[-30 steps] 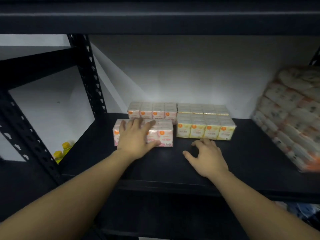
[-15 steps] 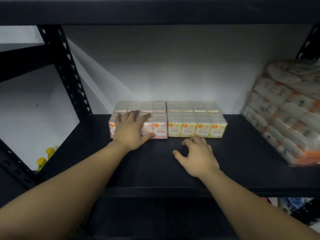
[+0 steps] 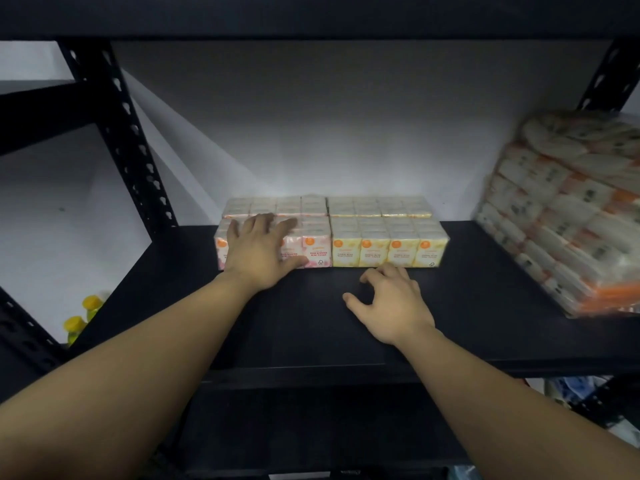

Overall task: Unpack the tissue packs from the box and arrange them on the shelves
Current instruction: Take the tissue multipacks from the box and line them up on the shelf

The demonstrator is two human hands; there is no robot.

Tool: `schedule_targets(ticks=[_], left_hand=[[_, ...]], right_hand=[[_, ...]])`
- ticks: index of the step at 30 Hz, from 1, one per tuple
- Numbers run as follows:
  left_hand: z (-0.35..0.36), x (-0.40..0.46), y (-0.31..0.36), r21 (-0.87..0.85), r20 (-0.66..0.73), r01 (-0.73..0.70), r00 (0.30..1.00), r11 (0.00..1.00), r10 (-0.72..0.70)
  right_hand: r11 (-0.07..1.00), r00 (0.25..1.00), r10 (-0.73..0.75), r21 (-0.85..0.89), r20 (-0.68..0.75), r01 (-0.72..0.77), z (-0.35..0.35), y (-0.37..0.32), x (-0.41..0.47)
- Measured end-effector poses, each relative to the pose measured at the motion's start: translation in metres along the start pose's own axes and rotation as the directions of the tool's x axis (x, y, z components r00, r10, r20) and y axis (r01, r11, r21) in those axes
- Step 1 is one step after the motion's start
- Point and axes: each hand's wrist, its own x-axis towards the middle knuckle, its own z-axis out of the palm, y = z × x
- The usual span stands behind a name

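A pink tissue pack (image 3: 313,249) lies on the black shelf (image 3: 485,323), flush against a yellow tissue pack (image 3: 388,245) to its right. Two more packs, one pink (image 3: 277,205) and one yellow (image 3: 379,205), sit behind them at the wall. My left hand (image 3: 261,249) lies flat over the front pink pack, fingers spread across its top and thumb at its front face. Just in front of the yellow pack, my right hand (image 3: 389,301) rests on the shelf with curled fingers and holds nothing.
A large wrapped bundle of tissue packs (image 3: 568,216) fills the shelf's right end. A perforated black upright (image 3: 128,133) stands at the left. Yellow-capped bottles (image 3: 81,318) sit lower left, beyond the shelf edge. Another shelf board hangs overhead.
The front pink pack has slid back and right under my left hand until it lines up against the yellow pack. My right hand has stayed on the shelf.
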Motion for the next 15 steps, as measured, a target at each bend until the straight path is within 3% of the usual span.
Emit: schedule_targets(ticks=[4,9,15], left_hand=[[-0.001,-0.006,-0.006,-0.003,0.004,-0.049,0.999,0.999,0.049],[-0.010,-0.041,0.000,-0.031,-0.114,-0.091,0.990,0.995,0.087],[-0.017,-0.123,0.035,-0.205,0.046,-0.029,0.998,0.978,0.040]], right_hand=[[1.000,1.000,0.009,0.004,0.002,-0.009,-0.003,-0.003,-0.002],[1.000,0.999,0.009,-0.020,0.037,-0.008,-0.007,-0.005,-0.004],[0.995,0.982,0.002,-0.100,0.188,0.017,-0.009,-0.006,-0.040]])
